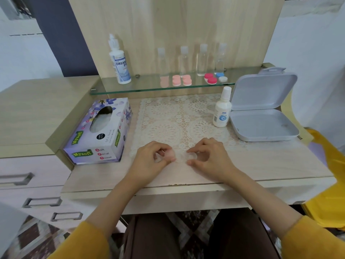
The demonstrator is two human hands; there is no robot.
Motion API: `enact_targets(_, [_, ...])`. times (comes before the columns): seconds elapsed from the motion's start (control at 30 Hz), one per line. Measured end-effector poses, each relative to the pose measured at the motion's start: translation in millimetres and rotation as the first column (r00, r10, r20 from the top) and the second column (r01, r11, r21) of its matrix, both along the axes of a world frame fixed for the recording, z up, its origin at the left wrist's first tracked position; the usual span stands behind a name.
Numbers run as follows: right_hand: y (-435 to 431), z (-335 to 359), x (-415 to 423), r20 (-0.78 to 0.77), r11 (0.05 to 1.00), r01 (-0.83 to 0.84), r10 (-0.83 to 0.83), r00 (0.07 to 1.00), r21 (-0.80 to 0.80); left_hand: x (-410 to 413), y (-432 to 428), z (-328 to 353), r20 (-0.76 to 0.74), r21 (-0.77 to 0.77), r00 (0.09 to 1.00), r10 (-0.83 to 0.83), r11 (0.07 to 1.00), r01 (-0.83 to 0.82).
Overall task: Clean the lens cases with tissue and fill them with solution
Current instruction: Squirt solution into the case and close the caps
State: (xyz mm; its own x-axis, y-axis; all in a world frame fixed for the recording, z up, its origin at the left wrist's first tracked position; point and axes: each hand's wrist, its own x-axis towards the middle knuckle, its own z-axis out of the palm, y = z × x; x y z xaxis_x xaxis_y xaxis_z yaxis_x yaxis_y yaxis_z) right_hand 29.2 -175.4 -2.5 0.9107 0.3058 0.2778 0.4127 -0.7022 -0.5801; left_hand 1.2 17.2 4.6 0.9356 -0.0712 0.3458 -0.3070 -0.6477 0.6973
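Note:
My left hand [153,157] pinches a small pink lens case cap [170,155] at the near edge of the lace mat [179,118]. My right hand [207,157] holds a pale, see-through lens case [191,157] between thumb and forefinger on the mat, right beside the cap. The case is blurred and hard to make out. A small solution bottle [222,109] stands upright at the mat's right side. The tissue box [101,131] lies to the left of my left hand. More lens cases, pink [179,80], red [210,78] and blue-white [221,77], sit on the glass shelf [149,86].
A large solution bottle [119,60] and several clear bottles [202,59] stand on the glass shelf. An open grey plastic box [261,126] lies at the right. Drawers [28,180] are at the left, a yellow bag [328,184] at the right edge.

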Motion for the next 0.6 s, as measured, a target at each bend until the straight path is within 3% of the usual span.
enact_targets(0.6, [0.5, -0.9, 1.5, -0.015, 0.996, -0.013, 0.014, 1.0, 0.085, 2.7, -21.1, 5.1, -0.088, 0.093, 0.996, -0.009, 0.995, 0.018])
